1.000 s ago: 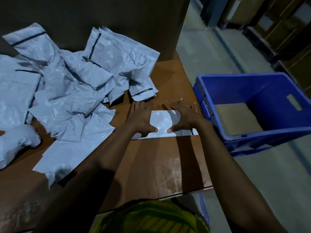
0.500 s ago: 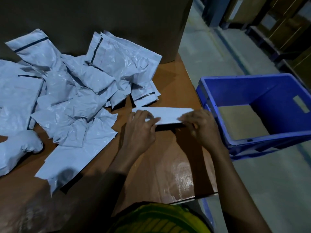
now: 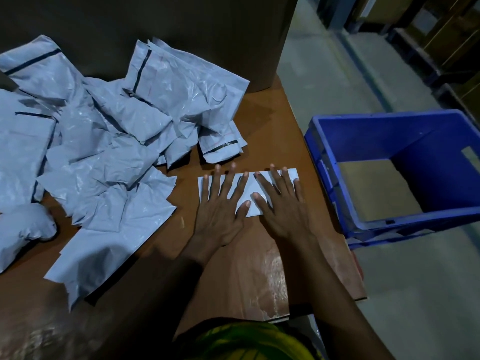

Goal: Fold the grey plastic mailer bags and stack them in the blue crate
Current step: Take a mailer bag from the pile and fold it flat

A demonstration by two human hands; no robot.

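Note:
A folded grey mailer bag (image 3: 251, 207) lies flat near the right edge of the brown table (image 3: 259, 271). My left hand (image 3: 220, 203) presses on its left half with fingers spread straight. My right hand (image 3: 281, 203) presses on its right half, also flat with fingers spread. A loose heap of unfolded grey mailer bags (image 3: 109, 141) covers the table's left side. The blue crate (image 3: 363, 211) stands on the floor just right of the table; only its brown bottom shows inside.
A large dark cardboard wall (image 3: 155, 27) rises behind the heap. Grey concrete floor (image 3: 415, 294) lies to the right, with pallets and boxes (image 3: 441, 48) at the far right. The table's right edge runs close to the crate.
Half a second ago both hands were turning the strip's near edge over; now the bag lies folded flat and both hands press it down with spread fingers.

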